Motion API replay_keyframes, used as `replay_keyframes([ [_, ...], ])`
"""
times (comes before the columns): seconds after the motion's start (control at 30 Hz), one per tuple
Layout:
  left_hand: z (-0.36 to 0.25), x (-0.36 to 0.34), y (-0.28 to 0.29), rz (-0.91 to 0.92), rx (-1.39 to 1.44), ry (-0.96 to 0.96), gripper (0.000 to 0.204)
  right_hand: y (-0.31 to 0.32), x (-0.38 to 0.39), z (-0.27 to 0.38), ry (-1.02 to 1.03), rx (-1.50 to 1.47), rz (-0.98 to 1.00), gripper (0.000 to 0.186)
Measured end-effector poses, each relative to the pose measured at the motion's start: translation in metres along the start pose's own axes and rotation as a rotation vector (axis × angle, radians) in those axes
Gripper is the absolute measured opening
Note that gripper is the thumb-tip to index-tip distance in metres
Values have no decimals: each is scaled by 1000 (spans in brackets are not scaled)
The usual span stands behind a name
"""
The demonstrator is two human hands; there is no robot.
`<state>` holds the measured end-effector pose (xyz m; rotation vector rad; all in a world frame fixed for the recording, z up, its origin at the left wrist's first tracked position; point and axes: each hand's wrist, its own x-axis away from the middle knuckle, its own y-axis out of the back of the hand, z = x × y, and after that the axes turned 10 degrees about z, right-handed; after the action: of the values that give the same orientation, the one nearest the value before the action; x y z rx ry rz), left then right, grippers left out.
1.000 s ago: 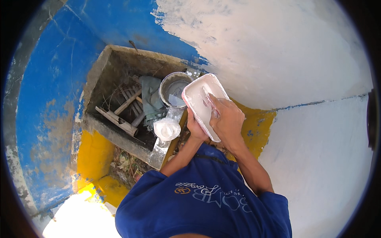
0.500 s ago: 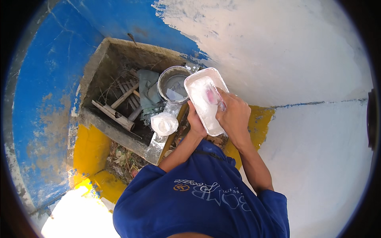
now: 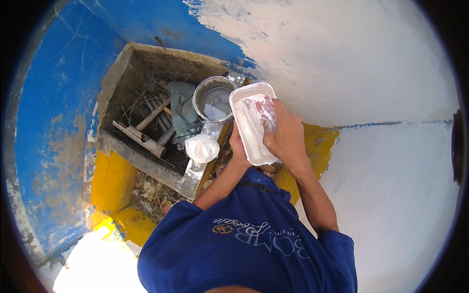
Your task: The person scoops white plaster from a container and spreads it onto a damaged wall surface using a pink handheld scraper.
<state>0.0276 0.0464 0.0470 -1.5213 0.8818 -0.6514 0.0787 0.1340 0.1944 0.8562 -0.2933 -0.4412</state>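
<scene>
Since a second ago, both hands have carried the white tray [image 3: 251,124] slightly up and to the right, and it now sits just right of the bucket. Fingers of the right hand [image 3: 283,134] press a reddish, paint-smeared cloth [image 3: 264,110] into the tray's upper end, curled around it. The left hand [image 3: 238,149] grips the tray's lower left edge from beneath, fingers mostly hidden. Just beside the tray stands a round bucket [image 3: 214,99] of pale paint, inside a concrete pit [image 3: 117,83] holding wooden sticks [image 3: 141,136] and a white plastic bag [image 3: 202,148].
</scene>
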Motion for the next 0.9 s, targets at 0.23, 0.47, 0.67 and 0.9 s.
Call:
replay_keyframes([
  [0.23, 0, 0, 1, 62, 0, 5, 56, -6, -3, 5, -21, 83, 92, 61],
  [0.47, -3, 1, 1, 64, 23, 0, 57, -8, -7, 1, -19, 125, 123, 60],
  [0.67, -2, -2, 0, 61, 42, 5, 57, -11, -7, 11, -39, 117, 130, 65],
  [0.9, -4, -7, 0, 125, 64, -6, 56, -12, -7, 3, -46, 85, 133, 65],
])
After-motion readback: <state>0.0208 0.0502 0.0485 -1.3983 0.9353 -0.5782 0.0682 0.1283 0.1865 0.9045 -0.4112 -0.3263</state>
